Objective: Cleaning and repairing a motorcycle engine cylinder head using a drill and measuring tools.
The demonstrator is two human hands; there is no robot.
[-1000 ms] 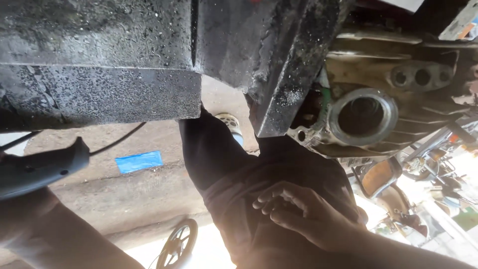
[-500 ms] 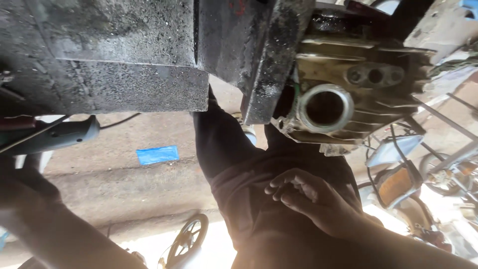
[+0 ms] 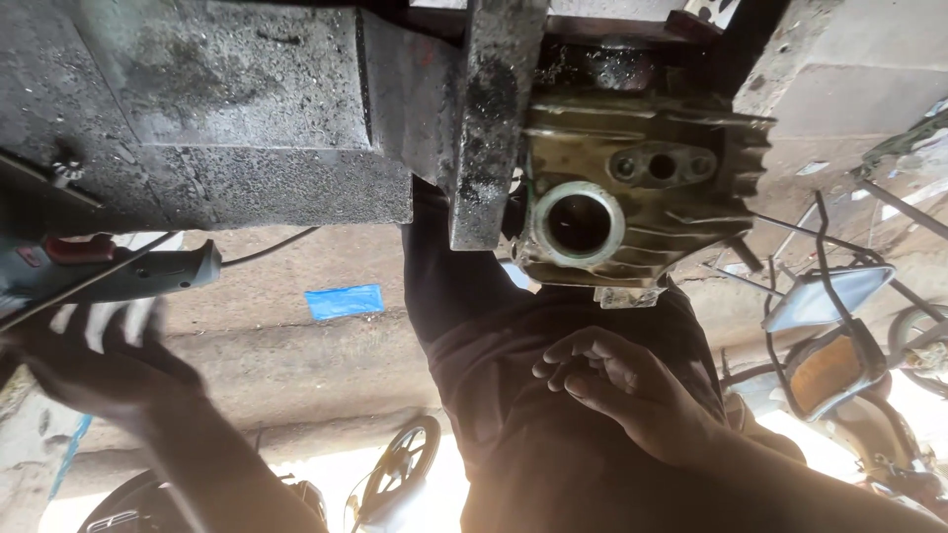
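Two bare hands in view, both empty. Left hand (image 3: 94, 360): blurred, fingers spread open, grasping nothing, just below the handle of a power tool (image 3: 118, 271). Tool body is grey with a red switch and a dark cable trailing from its rear end; it lies under the lower left edge of the block; whether the fingertips touch it cannot be told. Right hand (image 3: 632, 390): fingers loosely curled, half open, holding nothing, resting against dark trouser cloth (image 3: 494, 326) just below the engine cylinder head.

Engine cylinder head (image 3: 632, 202): cast metal, dull tan-grey, oily, with thin cooling fins along its right and lower sides, one large round port with a bright ring rim, and a small oval flange with two holes above it. It sits against the right face of an upright steel plate (image 3: 489, 128), which is dark, pitted and speckled with grime.

Heavy block (image 3: 227, 109): grey, rough, granular surface, square-edged, filling the upper left, touching the plate's left face.

Ground (image 3: 296, 345): pale concrete with a blue scrap (image 3: 344, 301) lying on it. Motorcycle mirror and amber lamp (image 3: 825, 370) at the right edge.
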